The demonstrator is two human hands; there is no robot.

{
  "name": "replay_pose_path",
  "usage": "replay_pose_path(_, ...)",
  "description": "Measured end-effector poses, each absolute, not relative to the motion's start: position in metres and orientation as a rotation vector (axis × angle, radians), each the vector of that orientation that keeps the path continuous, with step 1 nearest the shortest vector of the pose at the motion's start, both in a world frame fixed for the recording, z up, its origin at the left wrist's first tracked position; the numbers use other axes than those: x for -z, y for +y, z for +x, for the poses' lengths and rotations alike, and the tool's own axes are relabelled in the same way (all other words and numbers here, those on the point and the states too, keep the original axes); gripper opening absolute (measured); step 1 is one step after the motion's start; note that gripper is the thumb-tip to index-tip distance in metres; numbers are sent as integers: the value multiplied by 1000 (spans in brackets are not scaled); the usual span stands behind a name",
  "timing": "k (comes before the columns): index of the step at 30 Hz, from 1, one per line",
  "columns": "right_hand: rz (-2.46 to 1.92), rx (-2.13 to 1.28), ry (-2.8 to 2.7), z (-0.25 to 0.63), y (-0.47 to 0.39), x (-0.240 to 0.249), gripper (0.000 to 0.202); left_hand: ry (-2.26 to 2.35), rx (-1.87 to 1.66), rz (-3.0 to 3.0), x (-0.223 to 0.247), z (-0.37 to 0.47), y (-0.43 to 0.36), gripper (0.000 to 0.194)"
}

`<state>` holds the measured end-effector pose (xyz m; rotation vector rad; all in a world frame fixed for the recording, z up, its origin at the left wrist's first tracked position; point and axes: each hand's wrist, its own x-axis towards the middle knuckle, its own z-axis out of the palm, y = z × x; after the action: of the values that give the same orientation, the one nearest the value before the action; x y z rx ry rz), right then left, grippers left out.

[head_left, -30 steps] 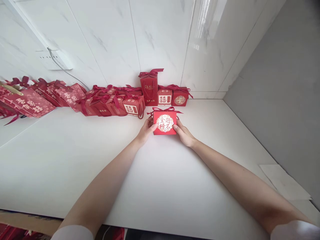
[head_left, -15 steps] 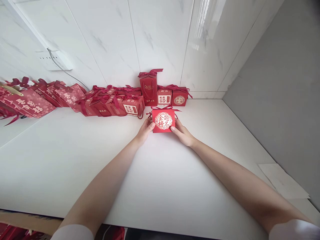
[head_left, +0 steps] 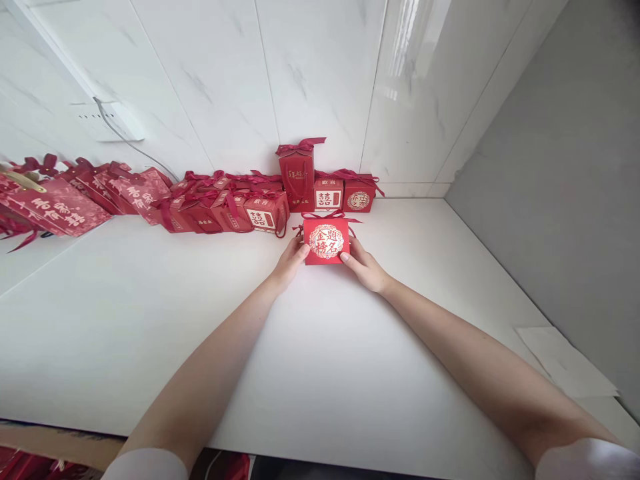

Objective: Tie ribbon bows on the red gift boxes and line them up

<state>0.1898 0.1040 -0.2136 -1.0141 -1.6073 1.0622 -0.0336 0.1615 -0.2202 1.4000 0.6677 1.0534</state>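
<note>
Between my two hands is a red gift box (head_left: 327, 255) with a round white-and-gold emblem on its front and a dark red ribbon on top. My left hand (head_left: 291, 262) grips its left side, thumb on the front edge. On the opposite side my right hand (head_left: 366, 265) holds it, thumb pressed to the lower front corner. The remaining fingers are partly hidden behind the box. Just behind stand a box with a white label (head_left: 329, 197), a box with a round emblem (head_left: 359, 195) and a taller red box (head_left: 297, 177).
Several ribboned red boxes (head_left: 264, 212) form a row to the left along the tiled wall (head_left: 225, 80). Farther left lean patterned red gift bags (head_left: 60, 207). A white socket (head_left: 113, 123) with a grey cable is on the wall. White sheets (head_left: 565, 360) lie at the white table's (head_left: 320, 373) right edge.
Almost nothing differs. The held gift box has shifted very slightly, and both hands keep their grip on it.
</note>
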Motion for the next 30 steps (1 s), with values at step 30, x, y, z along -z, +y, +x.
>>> replay_pose_path(30, -1028, -1041, -1626, 189, 103, 211, 69, 667, -1057, 1429, 214, -31, 157, 59)
